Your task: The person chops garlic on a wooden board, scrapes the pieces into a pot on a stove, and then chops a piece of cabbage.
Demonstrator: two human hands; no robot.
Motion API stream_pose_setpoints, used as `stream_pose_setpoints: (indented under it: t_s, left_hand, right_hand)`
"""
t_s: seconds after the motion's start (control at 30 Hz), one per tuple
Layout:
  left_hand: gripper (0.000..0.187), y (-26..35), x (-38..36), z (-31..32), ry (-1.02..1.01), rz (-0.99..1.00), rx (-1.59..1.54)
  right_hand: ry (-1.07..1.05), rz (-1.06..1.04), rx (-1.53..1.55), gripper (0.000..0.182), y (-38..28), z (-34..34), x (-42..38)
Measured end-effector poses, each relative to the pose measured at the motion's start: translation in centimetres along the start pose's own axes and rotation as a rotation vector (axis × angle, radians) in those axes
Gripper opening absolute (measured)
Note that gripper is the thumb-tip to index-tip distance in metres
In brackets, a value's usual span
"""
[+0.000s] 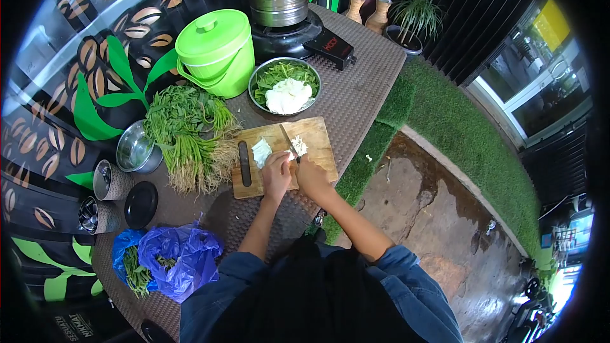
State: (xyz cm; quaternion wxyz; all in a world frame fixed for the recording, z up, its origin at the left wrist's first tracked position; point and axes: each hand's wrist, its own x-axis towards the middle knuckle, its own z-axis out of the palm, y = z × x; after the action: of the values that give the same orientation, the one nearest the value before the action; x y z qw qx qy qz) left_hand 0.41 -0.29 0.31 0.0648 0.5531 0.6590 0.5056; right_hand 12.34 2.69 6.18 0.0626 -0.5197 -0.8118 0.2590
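My right hand (312, 180) grips a knife (289, 138), its blade pointing away from me over a wooden cutting board (321, 130). Close beside it, my left hand (276, 176) has its fingers bent together on a small white vegetable piece (290, 155) against the blade. Chopped white bits (300, 145) lie just right of the knife. A larger pale white piece (261, 151) rests on the board left of the blade. Beyond the board stands a metal bowl (318, 103) with green leaves (286, 73) and a white heap (288, 96) inside.
Left of the board lies a big bunch of rooted leafy greens (190, 130), near an empty steel bowl (138, 147). A lidded green bucket (216, 51) and a pot (276, 0) on a gas stove (286, 38) stand behind. Purple plastic bags (181, 260) sit at front left.
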Motion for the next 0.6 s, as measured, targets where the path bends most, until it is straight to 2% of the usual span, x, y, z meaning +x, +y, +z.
stream_pose_setpoints:
  t_s: [0.17, 0.23, 0.43, 0.6]
  left_hand:
    - [0.016, 0.0, -0.2, 0.0, 0.027, -0.019, -0.022]
    - [0.015, 0.0, -0.1, 0.1, 0.035, -0.020, -0.017]
    - [0.013, 0.0, 0.0, 0.0, 0.049, 0.021, 0.008]
    - [0.012, -0.1, 0.0, -0.2, 0.036, 0.002, 0.000]
  right_hand:
    - [0.044, 0.074, -0.001, 0.028, -0.4, 2.1, -1.1]
    - [0.179, -0.005, -0.098, 0.024, -0.3, 2.5, -1.3]
    - [0.247, -0.044, -0.196, 0.023, 0.8, 5.4, -1.0]
    - [0.259, -0.089, -0.172, 0.018, 1.7, 4.4, 0.3]
